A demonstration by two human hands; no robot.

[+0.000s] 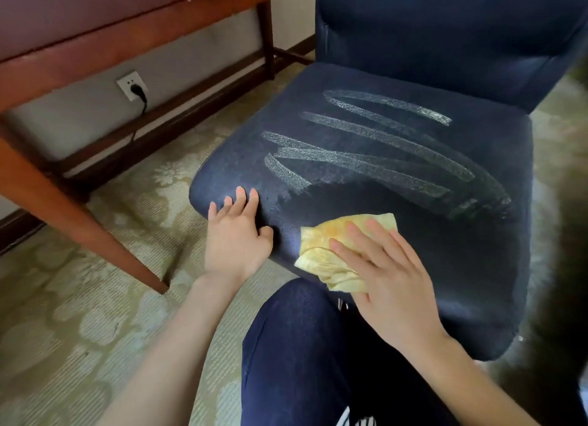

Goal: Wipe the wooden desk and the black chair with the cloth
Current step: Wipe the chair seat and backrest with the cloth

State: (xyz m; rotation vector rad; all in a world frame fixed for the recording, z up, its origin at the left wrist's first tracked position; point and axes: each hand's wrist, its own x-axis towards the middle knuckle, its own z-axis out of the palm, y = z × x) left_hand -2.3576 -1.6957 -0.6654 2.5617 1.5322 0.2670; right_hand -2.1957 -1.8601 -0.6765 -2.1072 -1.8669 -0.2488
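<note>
At the bottom centre of the frame, a knee [302, 346] in dark blue trousers points toward the black chair [429, 266]. Just above it, the right hand [391, 276] lies flat on the yellow cloth [321, 257]. Its fingers are straight and slightly apart, pressing the crumpled cloth onto the near front part of the seat. The cloth shows past the fingertips and left of the palm. Further left, the left hand [237, 234] rests on the seat's front left corner, fingers straight and spread, thumb out toward the cloth, holding nothing. The two hands are near each other but apart. Farther up the seat, pale zigzag streaks [375, 145] cross the dark upholstery, with a darker patch between them and the cloth. The backrest rises in the upper right. In the upper left stands the wooden desk [95, 34], one slanted leg coming down to the patterned carpet [79, 314]. Under the desk, a white wall socket [130, 85] holds a black plug [139, 91].
</note>
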